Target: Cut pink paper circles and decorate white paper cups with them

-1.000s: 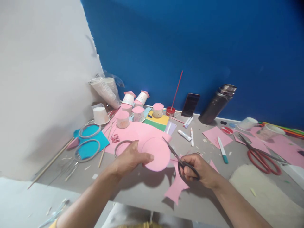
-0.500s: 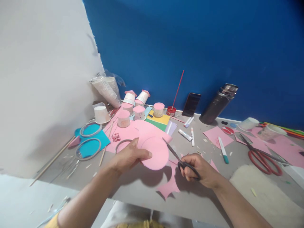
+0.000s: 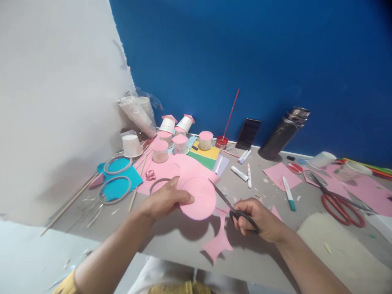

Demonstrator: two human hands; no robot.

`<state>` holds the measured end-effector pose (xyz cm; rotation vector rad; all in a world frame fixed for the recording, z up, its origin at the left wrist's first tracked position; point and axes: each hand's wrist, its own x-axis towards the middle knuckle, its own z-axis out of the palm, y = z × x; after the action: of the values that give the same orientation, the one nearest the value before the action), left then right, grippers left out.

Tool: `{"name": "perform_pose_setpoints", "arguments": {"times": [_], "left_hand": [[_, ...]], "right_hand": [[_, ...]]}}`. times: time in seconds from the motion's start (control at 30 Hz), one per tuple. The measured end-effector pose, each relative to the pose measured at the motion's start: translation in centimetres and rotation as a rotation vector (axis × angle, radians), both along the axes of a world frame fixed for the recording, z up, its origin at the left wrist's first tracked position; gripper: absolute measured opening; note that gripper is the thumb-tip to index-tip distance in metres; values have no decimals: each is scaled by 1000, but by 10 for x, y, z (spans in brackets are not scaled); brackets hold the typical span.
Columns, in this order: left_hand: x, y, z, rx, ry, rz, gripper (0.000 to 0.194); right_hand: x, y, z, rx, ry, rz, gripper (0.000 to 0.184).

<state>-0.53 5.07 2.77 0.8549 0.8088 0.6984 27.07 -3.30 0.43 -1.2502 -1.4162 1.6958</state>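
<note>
My left hand [image 3: 171,198] pinches a sheet of pink paper [image 3: 200,198] with the thumb on top. Its near edge is cut round, and a drawn circle line shows on it. In my right hand [image 3: 254,220] is a pair of black-handled scissors [image 3: 225,197], fingers through the loops. The blade tips lie at the right edge of the pink sheet; whether the blades are apart I cannot clearly tell. A jagged pink paper scrap [image 3: 219,243] hangs or lies below the scissors, near the table's front edge.
Several paper cups with pink tops [image 3: 160,151] stand behind my left hand. Grey rings [image 3: 114,190] rest on blue paper at left. A phone [image 3: 248,134] and a dark flask [image 3: 284,134] lean at the wall. Red-handled scissors [image 3: 343,208] and a marker [image 3: 288,193] lie right.
The pink sheet in my left hand has shifted slightly left and tilted, its upper right corner drawn in. The scissors stay at its edge. The view has moved a little.
</note>
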Motion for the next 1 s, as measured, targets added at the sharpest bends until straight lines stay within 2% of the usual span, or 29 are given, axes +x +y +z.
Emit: {"name": "perform_pose_setpoints", "arguments": {"times": [0.13,0.37,0.63,0.87,1.0], "left_hand": [[-2,1,1,16,90,-48,71],[-5,1,-2,85,110,-120,66],[-4,1,-2,82,148,-129,64],[-5,2,-1,122,165,-159,51],[-11,3,-4,124,250,-142,56]], "right_hand": [[0,0,-1,-12,38,26,56],[1,0,-5,-17,61,32,53],[1,0,-4,-28,62,15,53],[0,-1,1,-23,0,13,57],[-2,-1,2,-24,-13,19,55]]}}
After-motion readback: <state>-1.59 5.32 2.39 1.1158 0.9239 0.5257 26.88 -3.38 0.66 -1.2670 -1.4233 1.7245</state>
